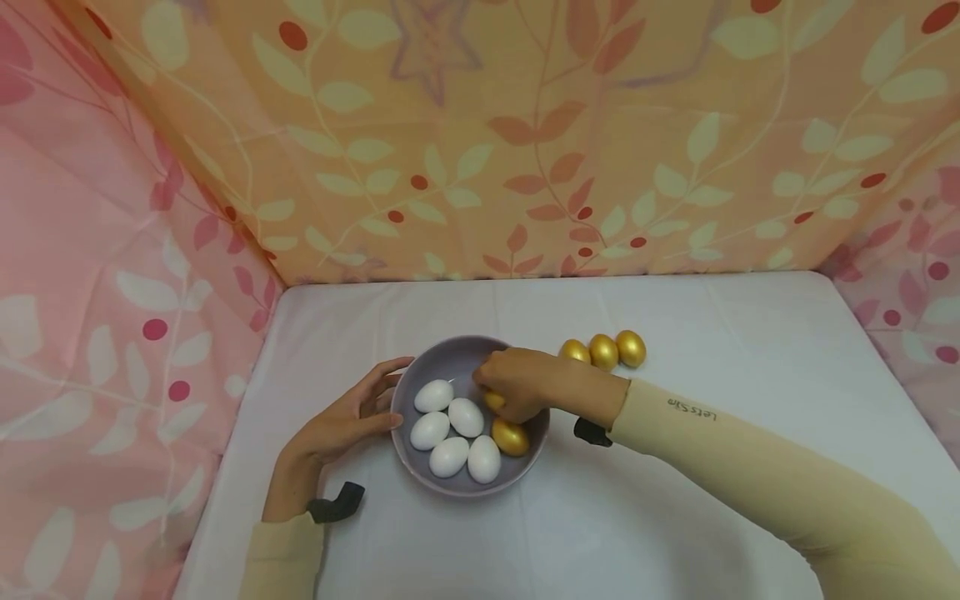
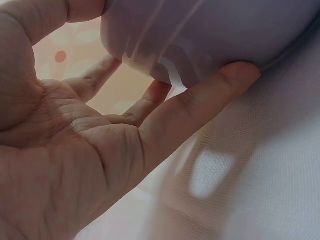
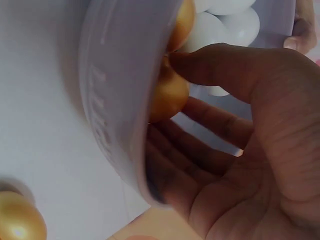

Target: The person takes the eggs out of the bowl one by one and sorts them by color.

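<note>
Two gold eggs in the bowl (image 1: 420, 371) at frame centre; my right hand (image 1: 525, 385) pinches one gold egg (image 3: 167, 97) — smooth, light, likely slippery, so grip its middle. Left hand (image 1: 348, 421), fingers straight, steadies the rim.

Head view: bright, soft, even light, warm tint from patterned fabric walls (image 1: 525, 142). Weak shadows only, close under purple bowl (image 1: 420, 367) and forearms. Fabric edges bend slightly from lens. Wrist views: dimmer, bowl wall (image 3: 107, 100) very near and blurred, golden egg (image 3: 17, 220) beside it unsharp.
</note>
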A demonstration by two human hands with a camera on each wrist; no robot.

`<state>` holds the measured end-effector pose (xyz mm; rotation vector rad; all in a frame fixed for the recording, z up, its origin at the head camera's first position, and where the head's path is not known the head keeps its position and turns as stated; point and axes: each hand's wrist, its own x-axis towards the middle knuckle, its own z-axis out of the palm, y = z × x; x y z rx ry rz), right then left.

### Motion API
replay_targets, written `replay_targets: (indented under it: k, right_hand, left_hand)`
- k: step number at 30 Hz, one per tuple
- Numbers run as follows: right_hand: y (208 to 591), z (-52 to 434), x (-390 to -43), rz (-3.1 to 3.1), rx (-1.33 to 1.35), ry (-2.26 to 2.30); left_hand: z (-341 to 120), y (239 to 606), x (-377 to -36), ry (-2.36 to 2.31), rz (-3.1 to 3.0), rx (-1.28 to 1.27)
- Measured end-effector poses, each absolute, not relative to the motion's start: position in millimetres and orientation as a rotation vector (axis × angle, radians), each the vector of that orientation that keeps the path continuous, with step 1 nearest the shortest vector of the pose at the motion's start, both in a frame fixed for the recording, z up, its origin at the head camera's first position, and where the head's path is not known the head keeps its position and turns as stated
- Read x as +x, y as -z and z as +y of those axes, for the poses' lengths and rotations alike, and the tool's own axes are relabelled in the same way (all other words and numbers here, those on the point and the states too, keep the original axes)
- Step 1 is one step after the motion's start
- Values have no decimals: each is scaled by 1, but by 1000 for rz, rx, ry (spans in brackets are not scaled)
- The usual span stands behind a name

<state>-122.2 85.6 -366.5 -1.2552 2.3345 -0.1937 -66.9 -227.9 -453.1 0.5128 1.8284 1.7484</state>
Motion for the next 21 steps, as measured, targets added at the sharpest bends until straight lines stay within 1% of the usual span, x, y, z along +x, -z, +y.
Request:
replay_targets:
  k: [16, 21]
  right_hand:
    - [369, 81, -123, 2297, -1160, 226]
    - [370, 86, -122, 2312, -1176, 255]
  left_hand:
    - [-227, 452, -67, -1737, 1829, 518]
    - [-227, 454, -67, -1747, 1823, 516]
